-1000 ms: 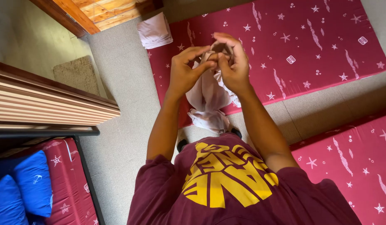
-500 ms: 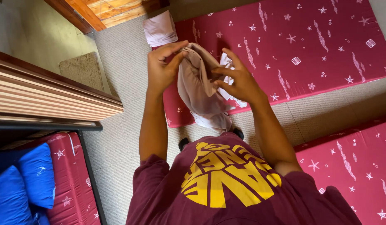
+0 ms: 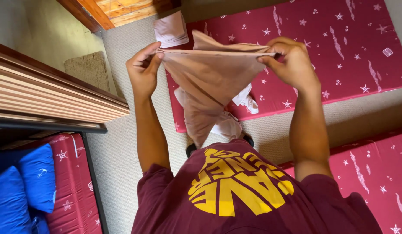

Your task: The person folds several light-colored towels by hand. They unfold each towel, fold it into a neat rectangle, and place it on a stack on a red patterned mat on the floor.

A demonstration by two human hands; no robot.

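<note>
I hold a pale pink cloth (image 3: 207,80) stretched out in front of me, its top edge pulled taut between both hands and the rest hanging down in a point. My left hand (image 3: 143,69) pinches the left corner. My right hand (image 3: 289,60) grips the right corner. Below the cloth, a small heap of white and pink garments (image 3: 235,117) lies at the near edge of a red mattress with white stars (image 3: 339,47). A folded pale pink cloth (image 3: 169,29) rests by the mattress's far left corner.
A second red star mattress (image 3: 374,169) lies at the lower right. A bunk bed with a wooden slatted frame (image 3: 45,95), red mattress and blue pillows (image 3: 23,190) stands to the left. A brown doormat (image 3: 88,69) and wooden door (image 3: 123,11) are ahead on grey carpet.
My hands have moved apart, spreading the bunched pink cloth into a wide, taut sheet. A second ago both hands were close together around it.
</note>
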